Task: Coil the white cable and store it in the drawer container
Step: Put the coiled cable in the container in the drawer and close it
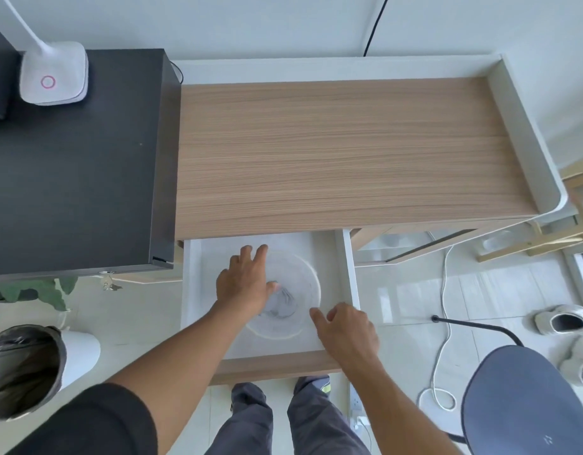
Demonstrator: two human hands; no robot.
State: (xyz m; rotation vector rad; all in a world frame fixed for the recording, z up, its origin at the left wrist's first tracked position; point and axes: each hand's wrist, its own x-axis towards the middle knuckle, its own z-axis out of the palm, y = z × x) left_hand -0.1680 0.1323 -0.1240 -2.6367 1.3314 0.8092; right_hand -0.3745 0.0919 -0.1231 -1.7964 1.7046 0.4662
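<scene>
The desk drawer (pixel 347 257) is pulled out, white inside with a wooden front. A clear round container (pixel 316 280) sits in it. A blurred grey-white bundle, apparently the coiled white cable (pixel 285 305), lies in the container's middle. My left hand (pixel 246 280) is spread flat over the container's left side, fingers apart and pointing away from me, thumb touching the bundle. My right hand (pixel 347 333) hovers at the drawer's front right corner, fingers loosely bent, index tip by the container's rim, nothing in it.
The wooden desk top (pixel 346 149) has raised white edges. A black cabinet (pixel 76 178) with a white lamp base (pixel 53 73) stands to the left. A bin (pixel 20 369), another white cable on the floor (pixel 444 290), a grey chair (pixel 526 402) and shoes (pixel 566 321) surround me.
</scene>
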